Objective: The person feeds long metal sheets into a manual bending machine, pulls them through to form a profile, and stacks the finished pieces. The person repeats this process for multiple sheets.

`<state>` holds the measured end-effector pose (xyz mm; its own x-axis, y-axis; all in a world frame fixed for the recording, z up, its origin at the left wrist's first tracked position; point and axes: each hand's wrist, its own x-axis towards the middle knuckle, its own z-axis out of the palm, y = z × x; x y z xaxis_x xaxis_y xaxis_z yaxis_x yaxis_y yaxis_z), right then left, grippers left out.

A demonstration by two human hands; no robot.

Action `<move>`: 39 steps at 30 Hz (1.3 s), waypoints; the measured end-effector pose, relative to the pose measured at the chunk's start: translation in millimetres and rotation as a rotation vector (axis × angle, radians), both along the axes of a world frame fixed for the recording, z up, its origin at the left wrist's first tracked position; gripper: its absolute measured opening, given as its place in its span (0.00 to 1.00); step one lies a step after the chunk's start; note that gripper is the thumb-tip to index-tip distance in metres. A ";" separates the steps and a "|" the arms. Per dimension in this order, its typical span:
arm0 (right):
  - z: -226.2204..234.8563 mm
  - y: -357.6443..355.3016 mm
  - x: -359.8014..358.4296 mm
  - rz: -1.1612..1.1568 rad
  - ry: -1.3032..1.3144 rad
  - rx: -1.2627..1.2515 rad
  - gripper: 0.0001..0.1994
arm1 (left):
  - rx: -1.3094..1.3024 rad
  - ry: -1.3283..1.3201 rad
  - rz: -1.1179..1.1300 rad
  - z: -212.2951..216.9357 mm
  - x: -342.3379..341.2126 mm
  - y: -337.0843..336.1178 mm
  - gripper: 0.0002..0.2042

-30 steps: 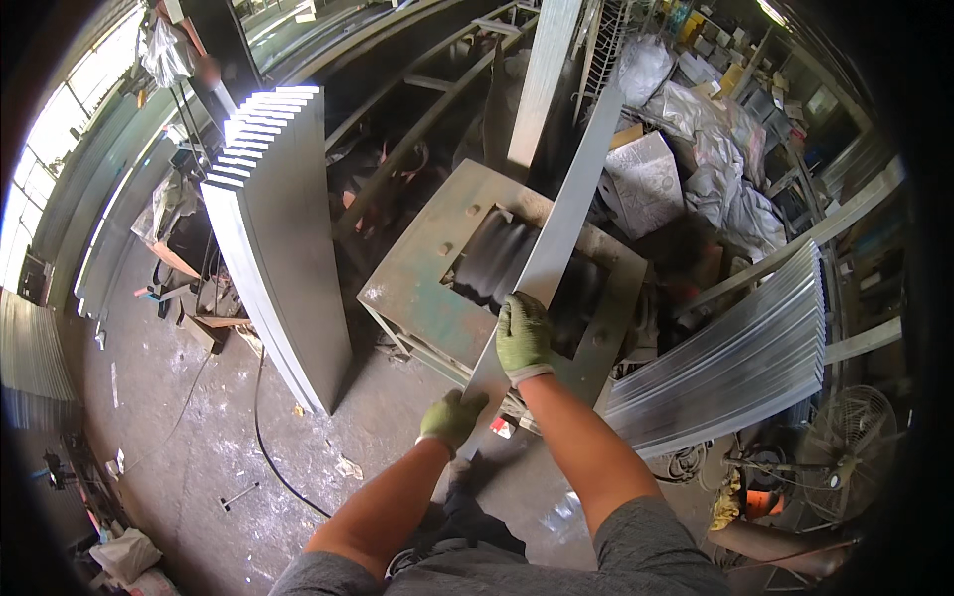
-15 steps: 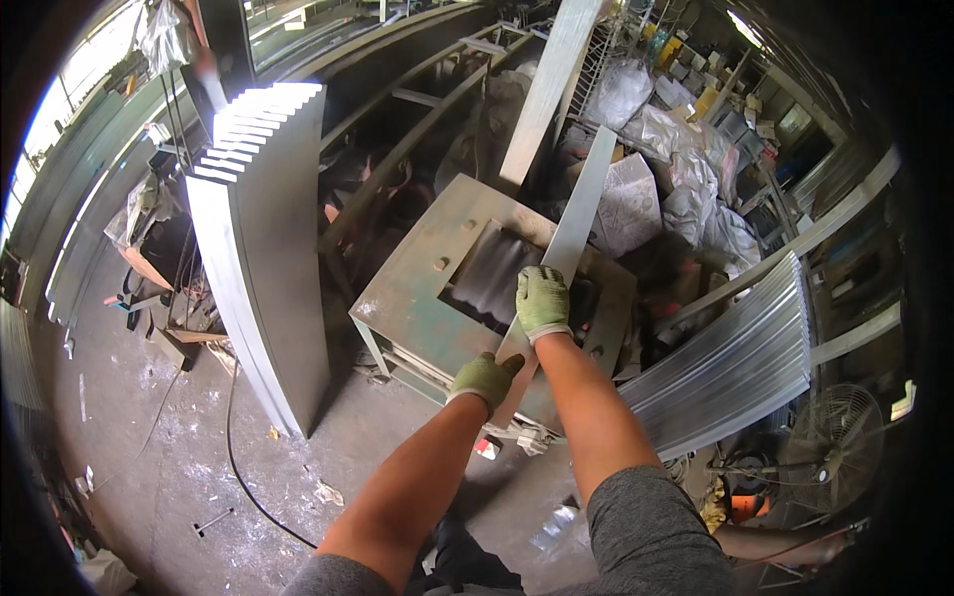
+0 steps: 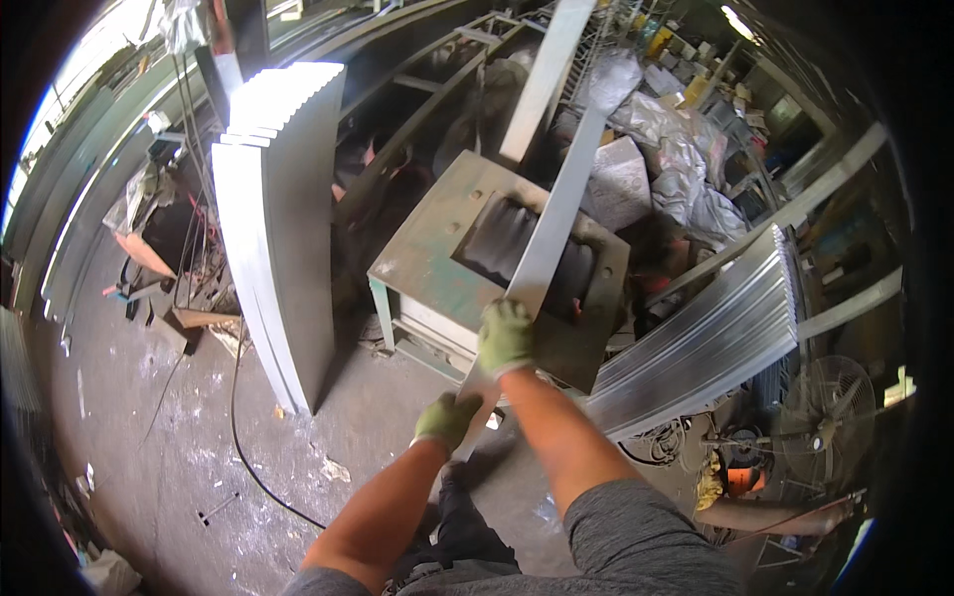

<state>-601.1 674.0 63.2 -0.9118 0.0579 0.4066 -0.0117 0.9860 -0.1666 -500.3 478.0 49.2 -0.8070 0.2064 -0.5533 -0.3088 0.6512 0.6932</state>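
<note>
Green machine table (image 3: 417, 268): metal strip (image 3: 556, 214) across rollers (image 3: 507, 238).

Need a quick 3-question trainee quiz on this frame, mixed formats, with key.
1. True or false: both gloved hands hold the long grey metal strip.
2. Which hand sits farther up the strip? A) left hand B) right hand
3. The strip lies across the green metal machine table over its dark ____ opening.

Key: 1 true; 2 B; 3 roller.
</note>
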 end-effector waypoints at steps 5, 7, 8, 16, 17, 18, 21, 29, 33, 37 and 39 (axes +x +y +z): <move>-5.0 -40.7 48.6 0.028 0.022 -0.094 0.15 | -0.064 -0.057 -0.047 -1.3 43.1 -37.8 0.40; -2.3 -34.9 40.9 0.006 0.029 -0.103 0.13 | -0.066 -0.071 -0.049 5.7 35.4 -31.4 0.40; 1.0 -24.7 26.4 0.009 0.060 -0.107 0.12 | -0.059 -0.055 -0.058 9.4 21.0 -21.3 0.40; 22.1 82.0 -98.3 -0.036 0.007 -0.041 0.07 | -0.082 0.157 -0.317 44.8 -99.7 80.3 0.18; 22.8 91.6 -111.4 -0.029 0.038 -0.042 0.07 | -0.086 0.203 -0.323 45.7 -112.2 90.4 0.18; 22.4 97.5 -119.0 -0.033 0.037 -0.056 0.06 | -0.098 0.221 -0.317 44.9 -120.0 95.9 0.19; 20.3 98.7 -121.5 -0.006 0.088 -0.118 0.06 | -0.122 0.046 -0.170 32.8 -128.7 101.1 0.27; 6.8 60.1 -72.0 0.136 0.244 -0.406 0.14 | -0.175 -0.043 -0.055 7.0 -26.5 25.4 0.41; 5.4 74.7 -89.4 0.096 0.285 -0.257 0.12 | -0.195 -0.080 -0.037 24.3 9.0 13.7 0.40; 11.1 95.3 -113.5 0.025 0.158 -0.126 0.13 | -0.088 -0.081 -0.009 35.9 -17.9 34.2 0.43; 14.9 105.2 -131.4 -0.012 0.184 -0.081 0.13 | -0.092 -0.050 -0.032 42.5 -36.8 45.7 0.42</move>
<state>-732.5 779.2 78.0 -0.8215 0.1076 0.5599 -0.0379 0.9695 -0.2419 -537.2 523.6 91.7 -0.7715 0.1785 -0.6106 -0.3193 0.7216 0.6143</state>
